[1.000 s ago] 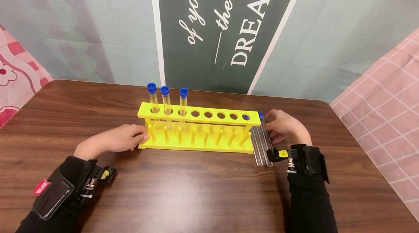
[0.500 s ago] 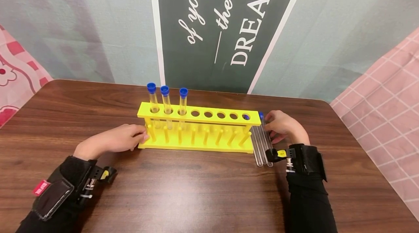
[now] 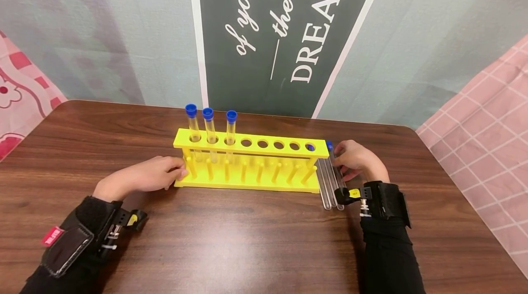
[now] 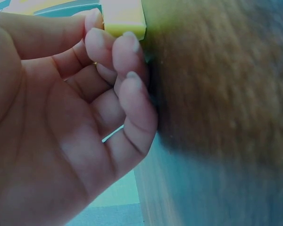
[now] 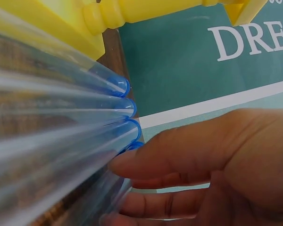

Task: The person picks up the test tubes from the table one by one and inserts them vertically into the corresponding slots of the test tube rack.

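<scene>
A yellow test tube rack [image 3: 247, 183] stands on the table with three blue-capped test tubes [image 3: 209, 128] upright in its left holes. My left hand [image 3: 150, 175] pinches the left end of the rack's base; in the left wrist view its thumb and index fingertip meet at the yellow corner. Beside the rack's right end, several clear capped tubes [image 3: 326, 186] lie side by side on the table. My right hand [image 3: 355, 156] pinches the outermost test tube [image 5: 92, 195] close to its blue cap, thumb on one side and fingers on the other. Part of that tube is hidden by the hand.
The brown wooden table [image 3: 231, 239] ends at a fabric backdrop [image 3: 156, 37] with white lettering behind the rack. A pink tiled cloth [image 3: 495, 138] hangs along the right side. A wrist camera [image 3: 348, 194] hangs over the lower ends of the lying tubes.
My right wrist has shifted very slightly to the left, its fingers staying at the outermost tube. The left hand, the rack and the upright tubes look the same.
</scene>
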`<state>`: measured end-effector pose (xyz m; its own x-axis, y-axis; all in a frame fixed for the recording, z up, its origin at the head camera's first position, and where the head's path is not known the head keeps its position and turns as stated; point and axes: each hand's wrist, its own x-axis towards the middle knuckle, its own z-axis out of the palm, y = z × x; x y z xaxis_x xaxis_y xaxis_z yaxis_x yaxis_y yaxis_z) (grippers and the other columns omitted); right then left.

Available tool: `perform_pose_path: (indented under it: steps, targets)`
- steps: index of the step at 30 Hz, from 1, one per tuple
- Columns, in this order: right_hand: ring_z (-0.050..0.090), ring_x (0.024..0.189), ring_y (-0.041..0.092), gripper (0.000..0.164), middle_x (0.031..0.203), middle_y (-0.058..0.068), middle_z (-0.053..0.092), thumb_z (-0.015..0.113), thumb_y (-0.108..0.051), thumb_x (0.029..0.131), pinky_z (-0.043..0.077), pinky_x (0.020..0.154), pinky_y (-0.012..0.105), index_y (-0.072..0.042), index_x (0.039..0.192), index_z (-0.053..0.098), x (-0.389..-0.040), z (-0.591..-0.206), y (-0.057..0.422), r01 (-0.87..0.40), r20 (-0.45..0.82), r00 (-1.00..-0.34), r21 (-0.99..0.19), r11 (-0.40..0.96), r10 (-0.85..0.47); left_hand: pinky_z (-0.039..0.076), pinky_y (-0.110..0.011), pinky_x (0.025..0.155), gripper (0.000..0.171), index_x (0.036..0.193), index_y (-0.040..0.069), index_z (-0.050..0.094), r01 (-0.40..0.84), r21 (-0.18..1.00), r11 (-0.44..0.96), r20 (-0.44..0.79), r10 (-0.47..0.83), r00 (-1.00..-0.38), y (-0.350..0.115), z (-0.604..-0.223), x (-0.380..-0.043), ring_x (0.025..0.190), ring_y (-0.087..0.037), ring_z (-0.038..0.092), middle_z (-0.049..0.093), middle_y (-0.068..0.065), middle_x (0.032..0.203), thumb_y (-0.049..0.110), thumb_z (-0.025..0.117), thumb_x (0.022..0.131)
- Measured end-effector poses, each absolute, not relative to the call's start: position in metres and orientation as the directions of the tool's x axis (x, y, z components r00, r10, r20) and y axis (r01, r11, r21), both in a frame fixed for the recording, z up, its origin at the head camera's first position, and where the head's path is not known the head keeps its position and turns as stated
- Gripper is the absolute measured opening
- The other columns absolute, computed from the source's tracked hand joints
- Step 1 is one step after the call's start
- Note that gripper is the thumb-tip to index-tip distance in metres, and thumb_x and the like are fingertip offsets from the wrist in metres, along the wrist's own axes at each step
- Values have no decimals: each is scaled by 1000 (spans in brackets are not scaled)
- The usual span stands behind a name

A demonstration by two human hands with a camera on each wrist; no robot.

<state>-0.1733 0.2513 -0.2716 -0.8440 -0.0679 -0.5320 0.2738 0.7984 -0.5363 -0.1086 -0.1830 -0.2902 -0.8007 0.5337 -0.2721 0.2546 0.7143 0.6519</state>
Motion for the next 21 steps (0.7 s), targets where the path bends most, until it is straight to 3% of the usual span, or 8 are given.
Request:
perform_pose_path:
  steps: [12, 21]
  targets:
    - [56, 70, 27, 36, 93, 21, 46, 55, -1, 87, 53, 58, 38, 9, 117, 37, -174, -273, 253, 272, -538, -841, -517, 811, -61, 35, -28, 52, 21, 77, 8, 48, 255, 652, 714, -276, 537, -798, -184, -289, -109, 52, -15, 40, 43, -1, 61, 11, 42, 97]
    - [54, 63, 23, 35, 84, 18, 47, 54, 0, 87, 53, 57, 37, 10, 116, 37, -173, -271, 251, 272, -531, -845, -515, 813, -54, 34, -28, 52, 21, 77, 7, 48, 253, 653, 713, -277, 537, -797, -183, -289, -108, 51, -14, 40, 42, -1, 60, 11, 43, 97]
